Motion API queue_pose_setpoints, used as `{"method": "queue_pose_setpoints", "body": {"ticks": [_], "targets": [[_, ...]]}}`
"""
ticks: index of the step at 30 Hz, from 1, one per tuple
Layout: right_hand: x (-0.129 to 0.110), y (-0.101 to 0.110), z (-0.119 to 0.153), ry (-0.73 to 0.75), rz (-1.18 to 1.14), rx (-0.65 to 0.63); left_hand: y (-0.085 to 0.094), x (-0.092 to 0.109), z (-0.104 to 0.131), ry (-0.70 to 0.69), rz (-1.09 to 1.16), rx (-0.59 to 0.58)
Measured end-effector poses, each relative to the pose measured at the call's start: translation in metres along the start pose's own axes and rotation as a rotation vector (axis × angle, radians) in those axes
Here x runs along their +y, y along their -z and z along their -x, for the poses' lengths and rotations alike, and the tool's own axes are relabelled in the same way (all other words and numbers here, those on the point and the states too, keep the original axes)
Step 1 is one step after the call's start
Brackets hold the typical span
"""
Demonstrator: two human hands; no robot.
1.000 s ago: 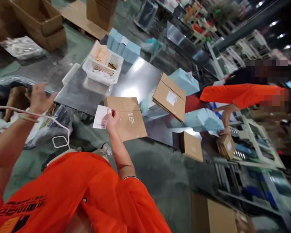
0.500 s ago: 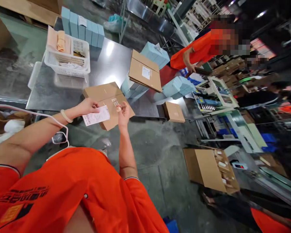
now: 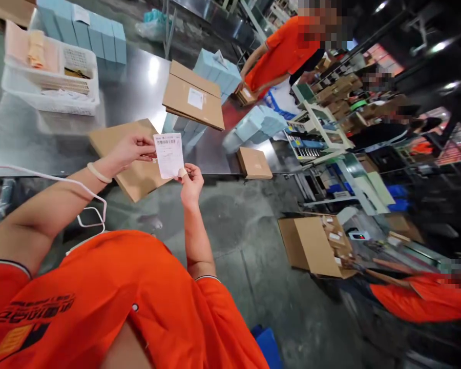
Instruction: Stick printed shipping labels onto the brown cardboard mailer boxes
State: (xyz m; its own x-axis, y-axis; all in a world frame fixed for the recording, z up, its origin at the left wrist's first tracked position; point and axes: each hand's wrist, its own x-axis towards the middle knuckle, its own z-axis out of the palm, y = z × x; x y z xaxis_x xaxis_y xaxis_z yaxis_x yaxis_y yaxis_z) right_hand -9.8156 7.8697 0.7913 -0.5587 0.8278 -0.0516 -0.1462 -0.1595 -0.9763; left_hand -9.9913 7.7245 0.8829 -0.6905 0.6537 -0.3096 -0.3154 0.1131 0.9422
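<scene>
A white printed label (image 3: 169, 156) with a barcode is held up between my two hands. My left hand (image 3: 135, 149) pinches it near its left edge, and my right hand (image 3: 190, 179) grips its lower right corner between thumb and fingers. Behind and below the label, a flat brown cardboard piece (image 3: 138, 179) lies at the near edge of the metal table (image 3: 134, 87). Farther along, another folded brown carton (image 3: 184, 100) bearing a white label rests on light blue boxes (image 3: 190, 130).
A white basket (image 3: 69, 105) with cloth and papers stands at the left, beside a row of blue boxes (image 3: 96, 38). A small brown box (image 3: 254, 163) sits at the table edge. An open carton (image 3: 311, 246) is at the right. A person (image 3: 280, 48) stands across the table.
The label has been raised and turned upright, and my right hand has closed on its corner. The view has shifted, so the table's things appear farther left.
</scene>
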Motion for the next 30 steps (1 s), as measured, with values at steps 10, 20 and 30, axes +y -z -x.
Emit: {"method": "queue_pose_setpoints", "body": {"ticks": [10, 20, 30], "targets": [[-0.005, 0.082, -0.016, 0.008, -0.068, 0.12, -0.126, -0.007, -0.014, 0.034, 0.066, -0.03], [-0.014, 0.134, -0.024, -0.073, 0.023, 0.149, -0.187, -0.025, -0.037, 0.044, -0.004, -0.031], [-0.016, 0.142, -0.028, -0.119, -0.026, 0.16, -0.201, -0.019, -0.051, 0.055, -0.017, -0.03]]}}
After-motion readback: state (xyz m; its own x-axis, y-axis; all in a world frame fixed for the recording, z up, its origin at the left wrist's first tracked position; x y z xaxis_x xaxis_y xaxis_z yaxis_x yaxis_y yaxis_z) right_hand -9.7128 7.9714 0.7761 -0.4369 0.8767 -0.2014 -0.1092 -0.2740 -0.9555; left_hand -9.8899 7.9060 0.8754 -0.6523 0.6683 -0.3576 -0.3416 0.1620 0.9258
